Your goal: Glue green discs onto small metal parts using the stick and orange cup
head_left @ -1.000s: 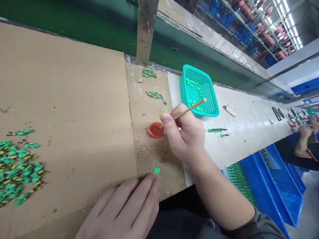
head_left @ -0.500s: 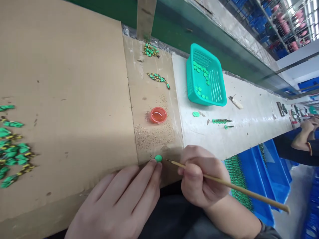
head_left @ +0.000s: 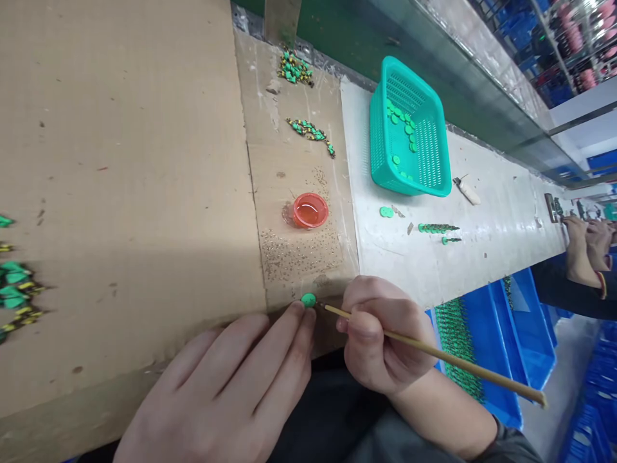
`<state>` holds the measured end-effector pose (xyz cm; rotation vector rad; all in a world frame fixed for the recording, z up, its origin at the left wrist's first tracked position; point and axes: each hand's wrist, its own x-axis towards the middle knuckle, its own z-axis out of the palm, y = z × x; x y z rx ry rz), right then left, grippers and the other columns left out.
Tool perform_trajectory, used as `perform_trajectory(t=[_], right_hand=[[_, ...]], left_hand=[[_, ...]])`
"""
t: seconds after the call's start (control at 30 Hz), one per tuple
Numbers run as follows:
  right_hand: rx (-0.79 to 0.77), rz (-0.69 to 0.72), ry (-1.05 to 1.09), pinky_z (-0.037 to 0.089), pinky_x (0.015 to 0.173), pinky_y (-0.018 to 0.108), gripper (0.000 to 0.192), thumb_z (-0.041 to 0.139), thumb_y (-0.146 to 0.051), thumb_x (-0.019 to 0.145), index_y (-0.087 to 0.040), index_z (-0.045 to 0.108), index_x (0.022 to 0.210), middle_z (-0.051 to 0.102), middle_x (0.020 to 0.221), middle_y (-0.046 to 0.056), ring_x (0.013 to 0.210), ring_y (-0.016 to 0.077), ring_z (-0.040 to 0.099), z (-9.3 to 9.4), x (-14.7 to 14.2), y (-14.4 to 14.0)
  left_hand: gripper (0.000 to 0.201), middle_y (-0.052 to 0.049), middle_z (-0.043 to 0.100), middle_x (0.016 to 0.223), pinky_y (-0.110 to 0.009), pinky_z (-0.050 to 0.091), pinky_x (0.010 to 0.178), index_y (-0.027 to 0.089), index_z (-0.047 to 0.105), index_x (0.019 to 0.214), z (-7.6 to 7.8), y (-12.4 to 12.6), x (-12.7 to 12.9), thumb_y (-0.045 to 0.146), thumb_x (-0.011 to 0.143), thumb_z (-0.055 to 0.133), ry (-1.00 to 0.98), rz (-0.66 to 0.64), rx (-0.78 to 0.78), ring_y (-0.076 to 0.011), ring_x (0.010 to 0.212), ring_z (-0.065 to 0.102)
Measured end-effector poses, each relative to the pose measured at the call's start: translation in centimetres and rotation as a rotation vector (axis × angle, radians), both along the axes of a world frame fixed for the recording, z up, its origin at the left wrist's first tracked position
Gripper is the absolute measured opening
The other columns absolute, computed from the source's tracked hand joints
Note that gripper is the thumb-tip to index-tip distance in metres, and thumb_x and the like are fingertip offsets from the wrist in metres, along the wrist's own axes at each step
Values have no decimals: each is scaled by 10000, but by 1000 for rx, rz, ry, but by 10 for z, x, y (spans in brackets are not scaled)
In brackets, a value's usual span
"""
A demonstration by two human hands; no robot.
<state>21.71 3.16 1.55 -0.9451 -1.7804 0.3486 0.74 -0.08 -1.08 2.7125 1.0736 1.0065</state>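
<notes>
A small round green disc [head_left: 308, 300] sits at the fingertips of my left hand [head_left: 226, 379], near the front of the cardboard; the thumb is hidden, and the fingers lie close together against the disc. My right hand [head_left: 385, 334] is closed around a thin wooden paintbrush [head_left: 457, 365]. The brush's dark tip is at the right edge of the disc, touching or nearly so. Beyond both hands stands a small red cup [head_left: 310, 211] with reddish-clear liquid, and brown specks dot the cardboard in front of it.
A teal basket [head_left: 409, 183] holds several green discs. Green-and-yellow pieces lie in piles [head_left: 295, 67] at the back and at left [head_left: 17, 292]. To the right are a white tube [head_left: 467, 191], a row of spiked green pieces [head_left: 436, 228], blue trays [head_left: 501, 334] and another person's arms [head_left: 581, 257].
My right hand has moved the brush slightly left, bringing its tip from beside the disc up to its edge. My left hand stays at the disc. The camera view has shifted a little.
</notes>
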Motion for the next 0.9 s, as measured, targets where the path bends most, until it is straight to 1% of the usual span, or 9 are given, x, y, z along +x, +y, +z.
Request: perform_trajectory(t=[0.13, 0.3, 0.43, 0.6, 0.7, 0.73, 0.8, 0.87, 0.9], right_hand=[[-4, 7, 10, 493, 471, 279, 240, 575, -136, 1144, -230, 584, 924, 612, 718, -36, 580, 132, 583, 0, -1, 1], [-6, 29, 20, 501, 478, 288, 238, 572, -114, 1134, -228, 591, 926, 597, 704, -35, 574, 143, 592, 1, 0, 1], [-24, 39, -37, 506, 457, 298, 211, 561, -136, 1141, -228, 611, 957, 620, 721, -24, 574, 154, 596, 2, 1, 0], [-22, 3, -19, 508, 453, 282, 206, 574, -159, 1152, -236, 610, 965, 627, 715, -38, 565, 139, 597, 0, 0, 0], [40, -64, 43, 507, 448, 279, 164, 597, -166, 1150, -229, 634, 1002, 624, 702, -47, 537, 130, 586, -3, -1, -2], [52, -90, 68, 518, 448, 278, 137, 617, -169, 1142, -228, 646, 1021, 630, 700, -49, 534, 132, 599, -3, 0, -3], [26, -126, 102, 558, 457, 274, 97, 673, -163, 1114, -234, 667, 1048, 666, 712, -46, 551, 142, 651, -1, 5, -7], [-41, -102, 112, 623, 494, 291, 77, 701, -163, 1098, -240, 696, 1095, 738, 767, -21, 614, 166, 730, 2, 13, -11], [-76, -69, 110, 663, 533, 313, 78, 685, -183, 1111, -239, 716, 1156, 790, 832, 8, 665, 182, 772, 3, 17, -12]], left_hand=[[213, -80, 818, 1338, -500, 524, 930, 157, 823, 1232, 0, -2, 0, 167, 1083, 672, 1, 23, -14, -313, 1144, 712], [216, -63, 821, 1345, -485, 530, 931, 169, 813, 1255, 0, -1, 0, 185, 1073, 697, -2, 33, -4, -294, 1148, 714], [212, -47, 824, 1316, -468, 538, 924, 201, 819, 1235, 0, -2, -1, 200, 1063, 695, 4, 44, -1, -282, 1148, 711], [210, -72, 825, 1337, -506, 534, 928, 152, 808, 1248, 0, -2, -2, 186, 1076, 692, 3, 26, 11, -305, 1140, 709], [211, -70, 829, 1346, -507, 529, 906, 141, 799, 1263, -1, 1, 0, 182, 1080, 703, 6, 29, 9, -300, 1119, 709], [216, -67, 831, 1348, -504, 530, 900, 141, 797, 1272, -1, 2, 1, 187, 1080, 710, 8, 38, 11, -296, 1109, 712], [237, -59, 834, 1350, -495, 535, 890, 146, 796, 1295, 0, 2, 2, 197, 1077, 720, 19, 53, 19, -285, 1083, 719], [243, -52, 837, 1348, -487, 545, 885, 159, 805, 1295, 2, 2, 2, 199, 1071, 720, 40, 53, 31, -277, 1069, 730], [239, -51, 838, 1347, -483, 552, 882, 165, 812, 1284, 3, 3, 2, 195, 1066, 719, 51, 47, 34, -274, 1062, 734]])
